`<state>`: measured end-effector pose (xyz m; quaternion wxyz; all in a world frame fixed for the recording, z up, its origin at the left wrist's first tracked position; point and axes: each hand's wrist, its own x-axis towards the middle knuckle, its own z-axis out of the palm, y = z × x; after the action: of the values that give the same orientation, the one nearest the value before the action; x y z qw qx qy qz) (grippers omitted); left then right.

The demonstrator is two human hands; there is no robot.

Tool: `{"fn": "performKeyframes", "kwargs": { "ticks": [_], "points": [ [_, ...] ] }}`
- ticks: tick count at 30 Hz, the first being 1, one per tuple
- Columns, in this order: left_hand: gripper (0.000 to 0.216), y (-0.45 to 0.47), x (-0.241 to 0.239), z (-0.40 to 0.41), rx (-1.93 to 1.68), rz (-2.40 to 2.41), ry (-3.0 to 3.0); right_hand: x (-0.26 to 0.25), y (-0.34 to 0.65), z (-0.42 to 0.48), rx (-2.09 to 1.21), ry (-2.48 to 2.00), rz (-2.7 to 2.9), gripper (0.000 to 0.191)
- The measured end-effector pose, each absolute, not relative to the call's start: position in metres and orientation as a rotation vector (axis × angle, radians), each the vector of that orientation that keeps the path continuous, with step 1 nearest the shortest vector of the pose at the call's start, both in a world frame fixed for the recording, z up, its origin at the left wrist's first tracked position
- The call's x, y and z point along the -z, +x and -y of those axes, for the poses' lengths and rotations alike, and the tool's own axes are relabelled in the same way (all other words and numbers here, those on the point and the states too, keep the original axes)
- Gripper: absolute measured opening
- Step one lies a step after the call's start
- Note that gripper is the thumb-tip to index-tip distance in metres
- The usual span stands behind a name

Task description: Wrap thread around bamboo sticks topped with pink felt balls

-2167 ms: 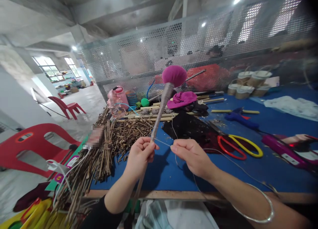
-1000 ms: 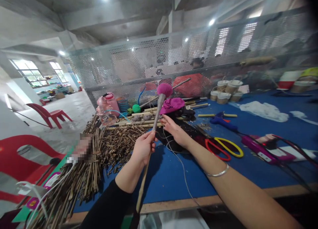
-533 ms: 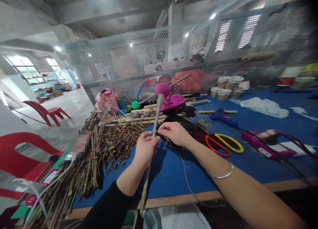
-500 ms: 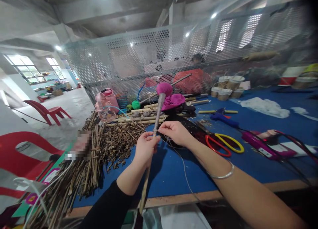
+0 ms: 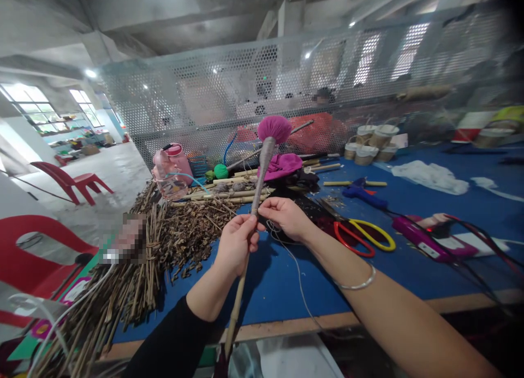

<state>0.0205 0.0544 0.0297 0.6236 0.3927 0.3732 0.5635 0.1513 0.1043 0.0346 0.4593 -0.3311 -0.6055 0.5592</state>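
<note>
My left hand [image 5: 238,240] is closed around a thin bamboo stick [image 5: 236,309], held tilted with its top leaning away from me. A round magenta fabric head [image 5: 274,129] caps the stick. Beneath the head, a grey thread wrapping [image 5: 263,167] covers the upper shaft down to my fingers. My right hand [image 5: 285,217], with a silver bangle on its wrist, pinches thread close beside the shaft at the lower end of the wrapping. From there a loose grey thread [image 5: 300,282] loops down over the blue table and past its front edge.
Dried twigs [image 5: 141,269] are heaped at left, near a pink jug [image 5: 180,162]. Scissors [image 5: 364,236] with red and yellow handles, a blue glue gun [image 5: 364,195] and a purple power strip [image 5: 426,240] lie at right. Small wrapped pots [image 5: 370,143] stand behind; a perforated screen [image 5: 196,99] borders the table.
The stick's head has risen slightly and tipped toward me, showing more of its top. Both hands stay at the wrapping's lower end, and the view has shifted slightly.
</note>
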Motion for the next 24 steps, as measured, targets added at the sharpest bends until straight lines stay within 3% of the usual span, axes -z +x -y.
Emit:
{"fn": "performKeyframes", "kwargs": {
  "ticks": [5,11,17,24],
  "points": [
    [0.032,0.024,-0.025,-0.055,-1.268,-0.834,0.933,-0.026,0.152,-0.111,-1.713,-0.650,1.419,0.029],
    [0.033,0.028,-0.021,-0.055,-1.309,-0.842,0.928,-0.021,0.149,-0.112,-1.852,-0.626,1.317,0.030],
    [0.035,0.028,-0.021,-0.056,-1.238,-0.928,0.996,-0.020,0.147,-0.112,-1.782,-0.619,1.298,0.028],
    [0.026,0.034,-0.006,-0.065,-1.454,-1.223,1.286,-0.015,0.148,-0.116,-1.686,-0.715,1.290,0.031]
  ]
}}
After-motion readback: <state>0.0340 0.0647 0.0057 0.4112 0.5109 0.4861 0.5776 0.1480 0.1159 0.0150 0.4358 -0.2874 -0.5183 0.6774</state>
